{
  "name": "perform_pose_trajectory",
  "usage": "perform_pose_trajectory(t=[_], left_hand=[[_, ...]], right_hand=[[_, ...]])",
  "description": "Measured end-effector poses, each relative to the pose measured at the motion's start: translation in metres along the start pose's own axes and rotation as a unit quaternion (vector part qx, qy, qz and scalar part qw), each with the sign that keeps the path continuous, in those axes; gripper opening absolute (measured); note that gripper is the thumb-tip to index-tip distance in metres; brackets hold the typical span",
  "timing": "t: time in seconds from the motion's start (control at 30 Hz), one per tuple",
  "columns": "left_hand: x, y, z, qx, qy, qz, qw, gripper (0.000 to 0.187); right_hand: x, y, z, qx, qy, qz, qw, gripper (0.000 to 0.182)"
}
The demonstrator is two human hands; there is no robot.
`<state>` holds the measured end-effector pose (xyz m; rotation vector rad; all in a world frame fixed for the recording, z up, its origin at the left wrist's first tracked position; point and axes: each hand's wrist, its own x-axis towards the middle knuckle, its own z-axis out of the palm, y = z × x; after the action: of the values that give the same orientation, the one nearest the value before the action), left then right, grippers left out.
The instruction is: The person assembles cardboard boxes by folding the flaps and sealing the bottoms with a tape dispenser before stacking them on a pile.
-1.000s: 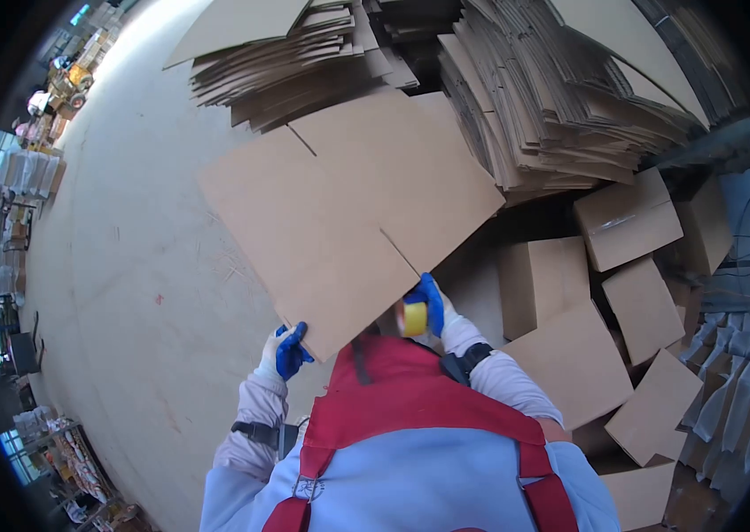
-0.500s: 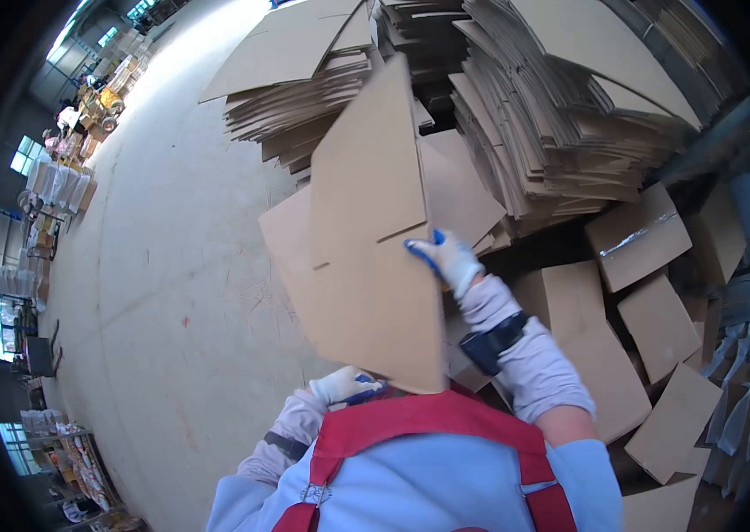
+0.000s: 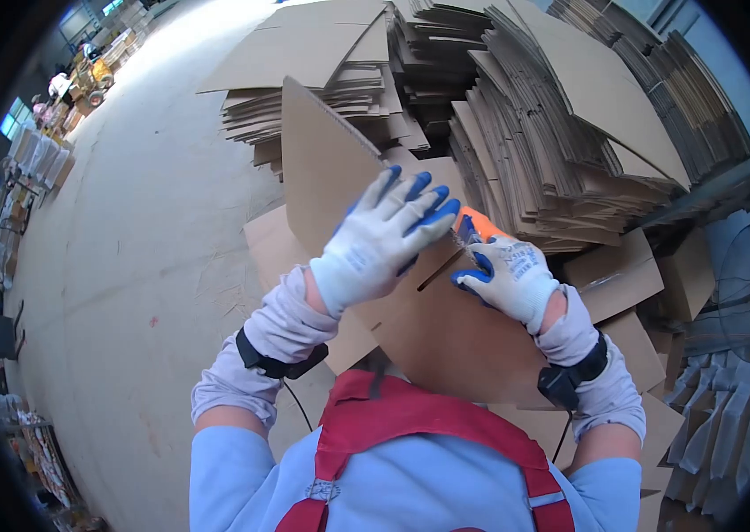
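Note:
A flat cardboard sheet (image 3: pixel 472 341) with cut slots stands tilted in front of my body. My left hand (image 3: pixel 371 239), in a white glove with blue fingertips, is over its upper part with the fingers stretched and apart. Whether the palm touches the cardboard is hidden. My right hand (image 3: pixel 517 275), gloved alike, is closed on the sheet's right edge, thumb on the near face. An orange object (image 3: pixel 481 223) shows just beyond my right fingers; its kind and whether I hold it cannot be made out.
Tall stacks of flat cardboard (image 3: pixel 552 151) rise ahead and to the right, with another stack (image 3: pixel 313 97) at the far left. Cardboard boxes (image 3: pixel 614 270) lie at my right beside grey-white folded material (image 3: pixel 730 408). Concrete floor (image 3: pixel 127 310) stretches left towards distant goods.
My left hand has risen from the sheet's lower end to its upper part and opened. The sheet has turned and tilted. My right hand has shifted right, and the orange object has appeared.

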<state>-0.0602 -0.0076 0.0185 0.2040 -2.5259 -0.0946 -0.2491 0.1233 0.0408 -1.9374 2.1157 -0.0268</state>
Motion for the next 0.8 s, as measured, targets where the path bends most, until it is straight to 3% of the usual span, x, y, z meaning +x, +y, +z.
perform_pose_trajectory(t=[0.17,0.23,0.37,0.47,0.57,0.73,0.8], left_hand=[[0.019,-0.013,0.021,0.024,0.037,0.016,0.999,0.062],[0.016,-0.022,0.027,0.021,0.042,-0.002,0.999,0.061],[-0.035,-0.057,0.041,0.029,-0.011,-0.021,0.999,0.058],[-0.056,-0.053,0.023,0.014,-0.031,-0.044,0.998,0.057],[-0.069,-0.052,0.011,0.033,-0.055,-0.044,0.997,0.058],[-0.051,-0.036,-0.007,0.030,-0.075,-0.052,0.995,0.048],[-0.030,-0.034,-0.003,0.033,-0.225,-0.033,0.973,0.038]], right_hand=[[0.005,0.000,-0.017,-0.007,0.083,0.006,0.997,0.034],[0.018,-0.009,-0.018,-0.022,0.033,0.035,0.999,0.035],[0.052,-0.023,0.038,-0.019,0.023,0.019,0.999,0.041],[0.049,-0.036,0.047,0.052,0.003,-0.024,0.998,0.045],[0.055,-0.022,0.046,0.097,0.052,-0.084,0.990,0.048],[0.059,0.003,0.036,0.104,-0.005,-0.020,0.994,0.046],[0.048,-0.004,0.046,0.030,0.019,-0.080,0.996,0.044]])
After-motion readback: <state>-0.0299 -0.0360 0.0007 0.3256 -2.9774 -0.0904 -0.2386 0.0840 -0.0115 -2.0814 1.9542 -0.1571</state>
